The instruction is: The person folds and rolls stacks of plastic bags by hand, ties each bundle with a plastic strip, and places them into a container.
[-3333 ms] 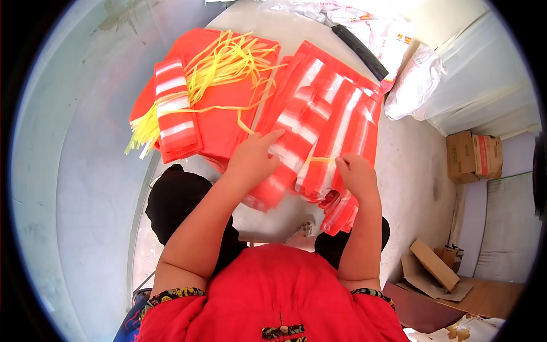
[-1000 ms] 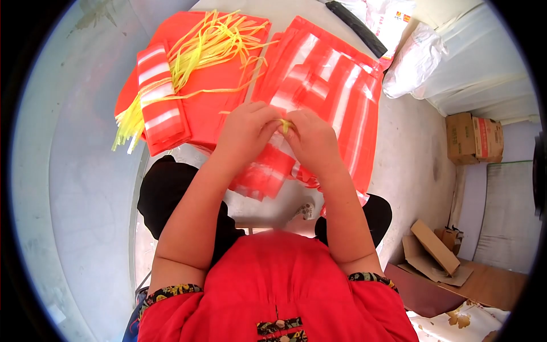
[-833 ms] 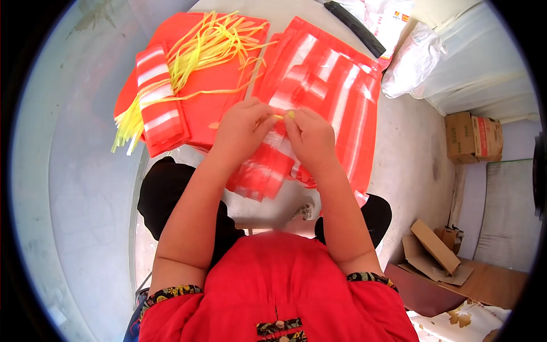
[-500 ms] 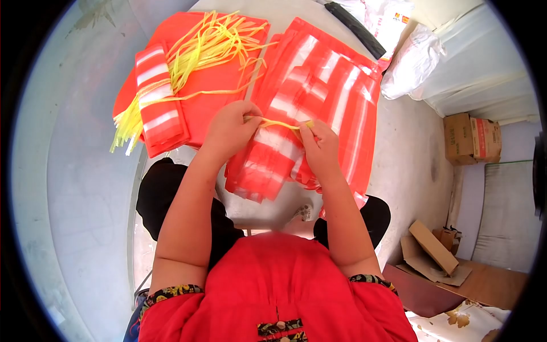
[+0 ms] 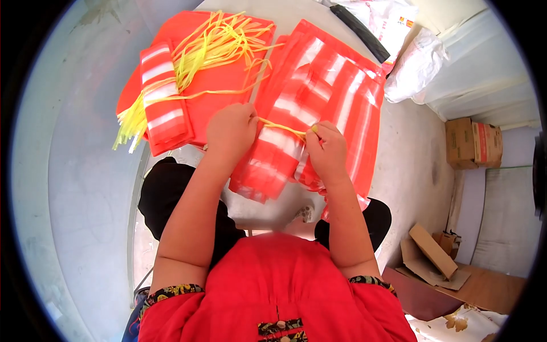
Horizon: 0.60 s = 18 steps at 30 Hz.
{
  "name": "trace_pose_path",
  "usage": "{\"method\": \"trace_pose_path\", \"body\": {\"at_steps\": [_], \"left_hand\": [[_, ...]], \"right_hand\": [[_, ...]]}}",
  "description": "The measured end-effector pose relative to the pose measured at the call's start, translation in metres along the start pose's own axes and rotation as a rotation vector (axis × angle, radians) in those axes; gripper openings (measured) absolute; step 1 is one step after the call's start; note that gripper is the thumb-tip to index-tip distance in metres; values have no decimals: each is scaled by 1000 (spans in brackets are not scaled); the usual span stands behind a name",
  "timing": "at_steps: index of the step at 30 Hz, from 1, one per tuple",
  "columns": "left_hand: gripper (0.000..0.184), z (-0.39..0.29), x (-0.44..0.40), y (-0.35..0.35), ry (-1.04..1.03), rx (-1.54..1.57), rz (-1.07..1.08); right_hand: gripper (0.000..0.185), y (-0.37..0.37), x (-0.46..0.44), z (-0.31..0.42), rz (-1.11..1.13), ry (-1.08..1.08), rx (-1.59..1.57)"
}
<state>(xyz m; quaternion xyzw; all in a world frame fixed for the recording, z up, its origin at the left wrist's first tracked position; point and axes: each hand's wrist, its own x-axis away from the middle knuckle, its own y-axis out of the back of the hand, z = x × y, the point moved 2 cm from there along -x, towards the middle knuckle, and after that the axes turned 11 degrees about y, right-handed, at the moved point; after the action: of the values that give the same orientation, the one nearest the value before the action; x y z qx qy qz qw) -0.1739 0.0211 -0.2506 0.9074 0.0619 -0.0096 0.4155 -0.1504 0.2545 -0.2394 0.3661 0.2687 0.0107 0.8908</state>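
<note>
A yellow plastic tie strip point(image 5: 280, 125) is pulled between my two hands, across a folded bundle of red-and-white striped thin plastic point(image 5: 272, 154). My left hand point(image 5: 231, 134) is closed on the strip's left end, its fingertips mostly turned out of sight. My right hand point(image 5: 327, 149) pinches the other end between thumb and fingers, and a short yellow end pokes up there. Under and beyond the bundle lies a larger stack of the same striped plastic point(image 5: 347, 97). Whether the strip is knotted, I cannot tell.
At the left, a tied striped bundle point(image 5: 165, 114) and many loose yellow strips point(image 5: 213, 45) lie on an orange-red plastic stack point(image 5: 228, 80). A black bar point(image 5: 359, 33) and white bags point(image 5: 416, 65) are at the back right. Cardboard boxes point(image 5: 460, 142) stand farther right.
The view has shifted slightly, moving the stacks a little right. My right hand has tilted and moved slightly right and down; both hands keep hold of the yellow strip.
</note>
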Motion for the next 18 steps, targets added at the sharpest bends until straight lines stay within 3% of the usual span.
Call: {"method": "trace_pose_path", "body": {"at_steps": [4,7,12,15,18], "left_hand": [[14,0,2,-4,-31,-19,-30],[15,0,1,-6,-40,-49,-38],[17,-1,2,3,-44,-12,-91],[19,-7,5,12,110,417,191],[16,-19,13,19,71,579,440]], "right_hand": [[21,-4,-11,11,-4,-75,-291],[24,-7,-22,26,216,-427,-610],[20,-25,-23,11,181,-438,-657],[14,-29,-21,10,202,-420,-536],[15,-30,-19,28,227,-398,-429]]}}
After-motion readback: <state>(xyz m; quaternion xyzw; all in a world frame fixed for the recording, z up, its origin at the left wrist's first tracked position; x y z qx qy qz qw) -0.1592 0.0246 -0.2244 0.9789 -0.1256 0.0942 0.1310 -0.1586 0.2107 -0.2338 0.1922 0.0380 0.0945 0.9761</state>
